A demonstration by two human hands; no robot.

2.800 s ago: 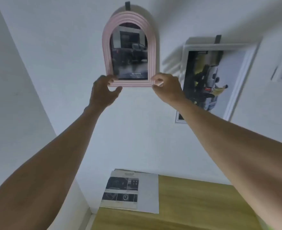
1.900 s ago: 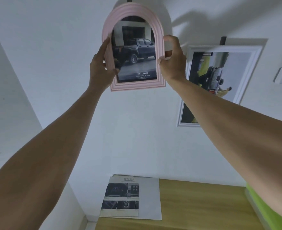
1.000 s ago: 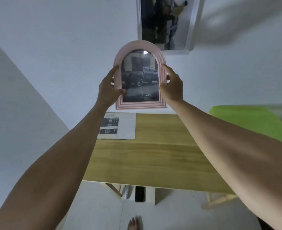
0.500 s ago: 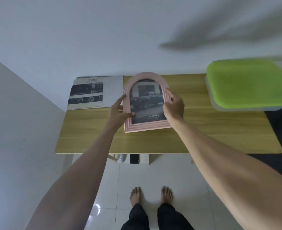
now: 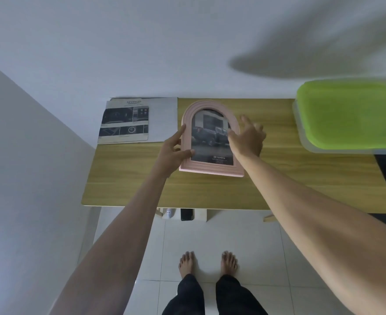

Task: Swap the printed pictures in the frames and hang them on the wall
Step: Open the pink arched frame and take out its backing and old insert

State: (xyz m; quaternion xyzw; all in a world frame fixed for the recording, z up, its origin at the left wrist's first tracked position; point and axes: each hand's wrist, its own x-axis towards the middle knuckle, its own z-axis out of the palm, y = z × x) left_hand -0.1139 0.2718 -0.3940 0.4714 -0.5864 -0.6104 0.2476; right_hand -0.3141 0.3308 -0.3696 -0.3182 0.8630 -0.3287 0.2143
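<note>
The pink arched frame (image 5: 211, 142) sits at the centre of the picture, over the far middle of the wooden table (image 5: 278, 183), face up, its rounded top toward the wall; whether its base already rests on the tabletop cannot be told. Inside it is a printed picture of a dark pickup truck (image 5: 208, 136) with a Toyota logo along the bottom. The left hand (image 5: 173, 153) holds the frame's left edge, forefinger stretched up along the outer rim and thumb laid on the front near the lower left corner, so the fingers pinch that side. The right hand (image 5: 247, 138) hovers over the frame's right edge with its fingers spread apart and slightly blurred, gripping nothing that can be seen. Just to the left of the frame, at the table's far left corner, lies a loose printed sheet (image 5: 138, 120) showing car interior photos. At the right edge of the picture a clear box with a lime green lid (image 5: 349, 114) stands nearer the camera. Below the table, at bottom centre, two bare feet (image 5: 208, 262) stand on white floor tiles (image 5: 244, 235).
</note>
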